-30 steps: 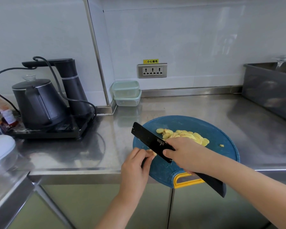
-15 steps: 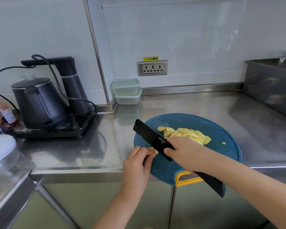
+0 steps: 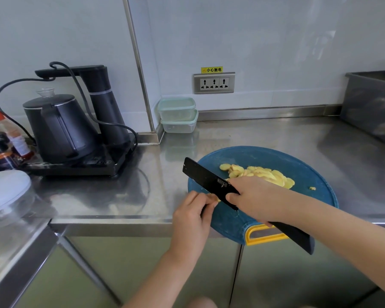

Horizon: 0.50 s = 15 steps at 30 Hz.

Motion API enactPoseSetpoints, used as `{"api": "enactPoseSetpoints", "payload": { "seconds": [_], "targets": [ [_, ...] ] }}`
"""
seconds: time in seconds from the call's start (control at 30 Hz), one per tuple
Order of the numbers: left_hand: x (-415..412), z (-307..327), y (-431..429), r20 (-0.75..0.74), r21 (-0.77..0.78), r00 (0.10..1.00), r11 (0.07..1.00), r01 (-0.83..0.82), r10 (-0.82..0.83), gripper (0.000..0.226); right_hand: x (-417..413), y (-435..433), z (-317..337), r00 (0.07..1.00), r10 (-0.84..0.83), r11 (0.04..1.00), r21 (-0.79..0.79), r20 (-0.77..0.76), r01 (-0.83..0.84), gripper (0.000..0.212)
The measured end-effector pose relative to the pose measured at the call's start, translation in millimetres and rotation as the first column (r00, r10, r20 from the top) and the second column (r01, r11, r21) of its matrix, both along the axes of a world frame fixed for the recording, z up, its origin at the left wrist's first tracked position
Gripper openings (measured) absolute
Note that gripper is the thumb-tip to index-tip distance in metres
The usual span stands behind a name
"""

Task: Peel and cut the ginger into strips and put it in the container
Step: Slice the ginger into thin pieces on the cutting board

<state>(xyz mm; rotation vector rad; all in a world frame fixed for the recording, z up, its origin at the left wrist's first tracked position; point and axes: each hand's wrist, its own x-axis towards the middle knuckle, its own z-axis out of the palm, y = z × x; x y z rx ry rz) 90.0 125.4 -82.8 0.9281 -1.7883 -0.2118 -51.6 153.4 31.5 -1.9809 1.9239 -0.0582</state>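
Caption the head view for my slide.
Right hand holds black knife over blue board; left hand pinches ginger piece.

Hard to make out the small pale-yellow ginger piece (image 3: 218,200) from here: the left hand (image 3: 192,218) pinches it, and its fingers (image 3: 197,197) and the black flat-bladed knife (image 3: 205,177) cover nearly all of it. The right hand (image 3: 257,198) hides where blade meets handle, plus the near end of the heap of yellow ginger slices (image 3: 265,175). I can't read the blade's tiny mark. The grey plastic tub (image 3: 369,107) runs off the right edge; the red-capped sauce bottles (image 3: 0,130) and the white-lidded glass bowl (image 3: 7,192) are cut off on the left.
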Motion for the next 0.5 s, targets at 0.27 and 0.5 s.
{"api": "enactPoseSetpoints", "payload": {
  "seconds": [0.27, 0.5],
  "targets": [
    [0, -2, -2, -0.026, -0.003, 1.0, 1.0, 0.013, -0.013, 0.012, 5, -5, -3, 0.999, 0.025, 1.0, -0.005, -0.038, -0.025, 0.017],
    [-2, -4, -1, -0.047, -0.023, 0.998, 0.999, 0.032, -0.033, 0.019, 10, -15, -14, 1.0, -0.022, 0.999, 0.047, 0.021, 0.021, 0.02]
  ]
}}
